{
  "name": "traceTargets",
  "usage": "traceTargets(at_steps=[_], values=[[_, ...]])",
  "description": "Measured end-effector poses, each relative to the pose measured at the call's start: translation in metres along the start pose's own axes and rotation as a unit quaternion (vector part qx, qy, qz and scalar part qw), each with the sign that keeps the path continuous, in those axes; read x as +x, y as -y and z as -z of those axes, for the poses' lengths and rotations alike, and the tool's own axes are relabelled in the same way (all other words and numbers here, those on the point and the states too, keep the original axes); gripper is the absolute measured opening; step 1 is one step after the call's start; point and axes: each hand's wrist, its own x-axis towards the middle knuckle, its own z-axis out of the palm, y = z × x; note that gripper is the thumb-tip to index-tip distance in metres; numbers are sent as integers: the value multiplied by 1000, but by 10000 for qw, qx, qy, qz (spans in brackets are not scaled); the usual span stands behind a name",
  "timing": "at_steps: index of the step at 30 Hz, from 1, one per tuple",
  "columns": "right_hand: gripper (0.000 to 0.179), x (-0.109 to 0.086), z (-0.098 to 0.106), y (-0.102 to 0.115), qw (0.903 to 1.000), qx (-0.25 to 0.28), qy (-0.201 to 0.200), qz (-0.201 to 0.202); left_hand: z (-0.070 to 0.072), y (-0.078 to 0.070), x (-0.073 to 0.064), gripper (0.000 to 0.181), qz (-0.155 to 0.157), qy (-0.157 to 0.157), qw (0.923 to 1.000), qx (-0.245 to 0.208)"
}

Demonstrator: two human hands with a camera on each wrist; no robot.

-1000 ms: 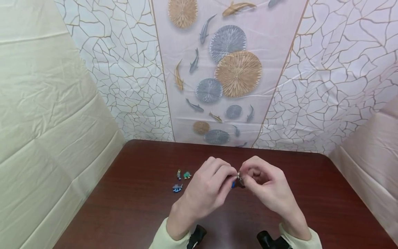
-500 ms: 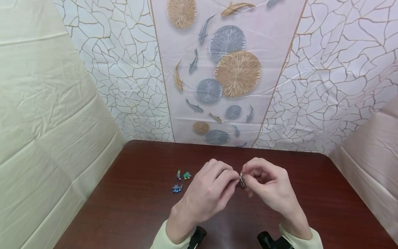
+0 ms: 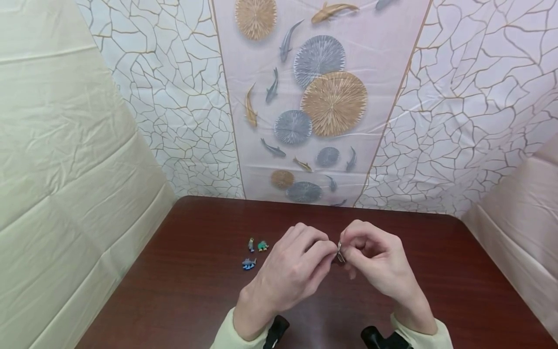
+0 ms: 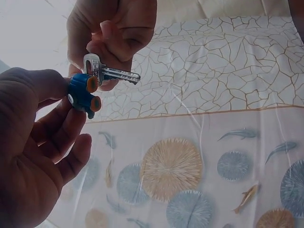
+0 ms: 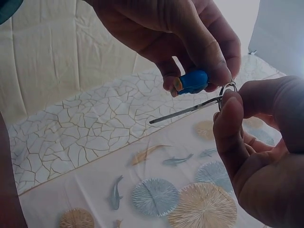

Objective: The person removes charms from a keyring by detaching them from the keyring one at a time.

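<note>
Both hands meet above the table. My left hand (image 3: pixel 292 266) pinches a small blue toy figure (image 4: pixel 81 92) with orange feet between thumb and fingers. My right hand (image 3: pixel 377 259) pinches a metal key ring (image 5: pixel 229 88), thumb against fingertip. A silver key (image 4: pixel 114 73) hangs on the ring, its blade pointing away from the right fingers in the right wrist view. Ring and figure sit right against each other at the fingertips. From the head view the figure is hidden behind the left fingers, with only the metal showing between the hands.
Left of the hands, three small figures lie on the dark red-brown table (image 3: pixel 196 291): a grey-blue shark (image 3: pixel 249 264), a green one (image 3: pixel 263 245) and a slim upright one (image 3: pixel 251 245). A patterned cloth (image 3: pixel 301 160) hangs behind the table; pale cloths flank it.
Both hands have shifted slightly right. The metal between them has turned and shows more, while the blue bit seen below the left fingertips a second ago is hidden now. The figures lie still.
</note>
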Motion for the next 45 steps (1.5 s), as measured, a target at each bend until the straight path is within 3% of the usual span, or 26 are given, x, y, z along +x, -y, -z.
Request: traceTargets(at_steps=[10, 21, 26, 31, 35, 38, 41, 45], values=[[31, 0, -1, 2, 9983, -247, -375, -384, 1, 1, -1, 15, 51, 151, 9997, 191], [34, -1, -2, 0, 9998, -64, 2, -184, -1, 5, -1, 10, 341, -88, 9975, -611], [33, -1, -5, -1, 9997, -71, 157, -175, -1, 6, -1, 6, 512, -85, 9957, -765], [29, -1, -8, 4, 9964, -747, -170, -353, -1, 7, -1, 7, 575, -140, 9932, -1001], [26, -1, -11, 9, 9847, -1509, -435, -760, -1, 7, -2, 6, 647, -177, 9913, -1132], [24, -1, -12, 12, 9759, -1881, -393, -1029, -2, 7, -4, 8, 734, -122, 9911, -1100], [23, -1, -12, 13, 9756, -1919, -271, -1029, -3, 7, -4, 12, 743, -77, 9918, -1040], [23, -1, -12, 13, 9825, -1640, -189, -865, -4, 7, -4, 14, 623, -53, 9923, -1071]])
